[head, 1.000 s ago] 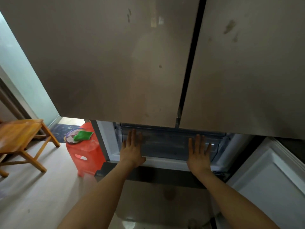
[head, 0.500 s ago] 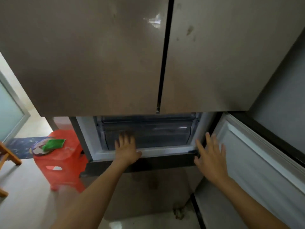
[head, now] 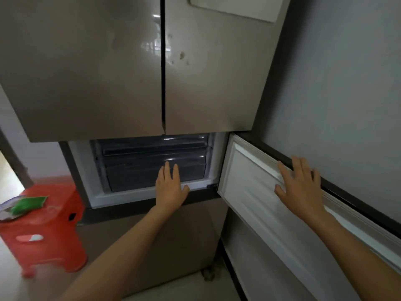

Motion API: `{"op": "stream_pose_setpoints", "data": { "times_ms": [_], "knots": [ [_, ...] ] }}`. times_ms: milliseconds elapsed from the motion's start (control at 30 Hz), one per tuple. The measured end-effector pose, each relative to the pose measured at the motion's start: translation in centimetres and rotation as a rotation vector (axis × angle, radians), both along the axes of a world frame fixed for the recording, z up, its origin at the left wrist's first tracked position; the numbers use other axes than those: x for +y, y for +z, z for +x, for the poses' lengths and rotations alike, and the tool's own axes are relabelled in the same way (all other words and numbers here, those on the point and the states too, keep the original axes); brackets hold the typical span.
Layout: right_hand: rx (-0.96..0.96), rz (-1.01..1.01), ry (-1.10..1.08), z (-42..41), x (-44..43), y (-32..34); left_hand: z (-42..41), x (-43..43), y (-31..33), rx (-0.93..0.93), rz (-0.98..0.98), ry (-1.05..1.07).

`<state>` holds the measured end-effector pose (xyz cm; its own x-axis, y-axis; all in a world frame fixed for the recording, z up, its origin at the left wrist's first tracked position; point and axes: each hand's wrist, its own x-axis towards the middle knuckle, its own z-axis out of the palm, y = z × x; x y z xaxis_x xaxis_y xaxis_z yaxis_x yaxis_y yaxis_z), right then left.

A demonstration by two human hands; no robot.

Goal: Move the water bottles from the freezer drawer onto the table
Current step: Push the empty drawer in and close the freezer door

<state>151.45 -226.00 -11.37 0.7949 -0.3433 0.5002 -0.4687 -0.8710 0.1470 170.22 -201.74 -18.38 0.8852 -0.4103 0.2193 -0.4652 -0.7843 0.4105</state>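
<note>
Translucent plastic freezer drawer (head: 152,170): below two closed beige fridge doors (head: 86,72); red plastic stool (head: 47,231) left, green packet (head: 28,204) on it; open white-lined door (head: 249,192) right.

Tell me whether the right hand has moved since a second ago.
Yes. The right hand left the freezer drawer front, going rightward onto the inner face of the open door.

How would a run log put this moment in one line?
left hand: fingers on drawer front | right hand: flat on open door | bottles: none in view
</note>
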Motion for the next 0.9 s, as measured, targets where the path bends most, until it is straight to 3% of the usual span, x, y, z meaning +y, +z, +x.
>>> {"op": "stream_pose_setpoints", "data": {
  "times_ms": [133,267,367,567,900],
  "knots": [
    [0.038,0.057,-0.110,-8.6,-1.9,1.4,-6.5,-2.3,-0.1,-0.003,0.007,-0.096],
    [0.226,0.229,-0.311,-16.1,-3.6,2.2,-13.9,-2.9,-1.6,0.020,0.030,-0.159],
    [0.313,0.169,-0.317,-19.8,-3.7,2.2,-19.9,-1.4,-2.7,0.055,0.079,-0.130],
    [0.413,0.293,-0.326,-19.6,0.5,3.2,-25.6,4.0,-2.5,0.046,0.068,-0.049],
    [0.637,0.151,-0.118,-15.3,13.8,6.6,-25.9,13.8,1.8,-0.036,-0.119,0.005]
  ]
}}
